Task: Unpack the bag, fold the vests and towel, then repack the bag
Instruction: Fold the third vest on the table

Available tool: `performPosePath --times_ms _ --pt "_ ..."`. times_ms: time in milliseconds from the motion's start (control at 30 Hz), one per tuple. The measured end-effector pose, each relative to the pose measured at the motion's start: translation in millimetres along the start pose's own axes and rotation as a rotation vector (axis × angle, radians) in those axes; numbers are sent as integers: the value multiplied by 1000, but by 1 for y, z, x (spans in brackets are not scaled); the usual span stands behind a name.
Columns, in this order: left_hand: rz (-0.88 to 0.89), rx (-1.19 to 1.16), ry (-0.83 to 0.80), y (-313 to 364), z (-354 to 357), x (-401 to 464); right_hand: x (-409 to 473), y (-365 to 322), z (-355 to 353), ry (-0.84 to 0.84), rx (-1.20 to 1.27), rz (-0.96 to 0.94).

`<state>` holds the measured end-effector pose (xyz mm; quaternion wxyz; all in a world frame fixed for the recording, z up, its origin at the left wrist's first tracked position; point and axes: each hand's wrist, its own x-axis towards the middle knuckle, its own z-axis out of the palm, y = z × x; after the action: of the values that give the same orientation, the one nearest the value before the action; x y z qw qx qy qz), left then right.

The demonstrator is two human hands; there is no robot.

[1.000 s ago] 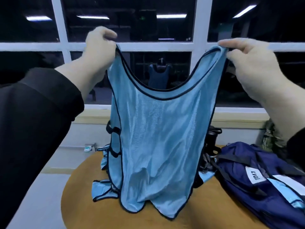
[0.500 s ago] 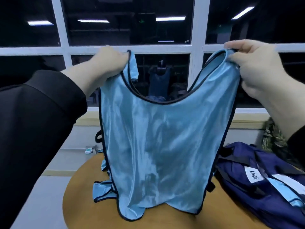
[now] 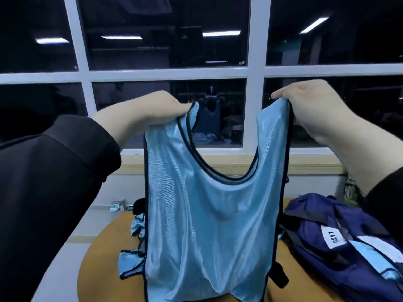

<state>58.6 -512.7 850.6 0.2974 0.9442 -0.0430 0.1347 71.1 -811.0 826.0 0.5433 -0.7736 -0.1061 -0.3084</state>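
Our left hand (image 3: 150,110) and right hand (image 3: 309,101) each pinch a shoulder strap of the vest (image 3: 209,225), fingers curled tight on the dark binding. It hangs between us, its hem just above the table (image 3: 100,253). We judge it light, limp and slick, best gripped at the bound edges. More vest cloth (image 3: 130,262) lies behind; the bag (image 3: 349,240) sits to the right.

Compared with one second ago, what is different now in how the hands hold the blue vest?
Both hands came down: the left hand and right hand now hold the vest lower against the window, and closer together. The vest's hem has sunk to the table. Unchanged: each hand grips one shoulder strap, and the navy bag lies on the table at right.
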Motion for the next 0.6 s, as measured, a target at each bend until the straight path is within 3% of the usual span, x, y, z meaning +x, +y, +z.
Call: performPosePath --times_ms 167,300,400,500,600 --pt "61 -403 -114 5 -6 -3 2 -8 -7 -191 46 111" --pt "36 -775 -174 1 -3 -4 1 -8 -13 -380 -311 72" --pt "26 -927 -188 -4 3 -7 1 -11 -16 -322 -548 -58" --pt "107 -777 -70 -9 5 -1 6 -13 -17 -209 -607 -130" --pt "269 -120 235 -8 -4 4 9 -18 -20 -78 -702 -203"
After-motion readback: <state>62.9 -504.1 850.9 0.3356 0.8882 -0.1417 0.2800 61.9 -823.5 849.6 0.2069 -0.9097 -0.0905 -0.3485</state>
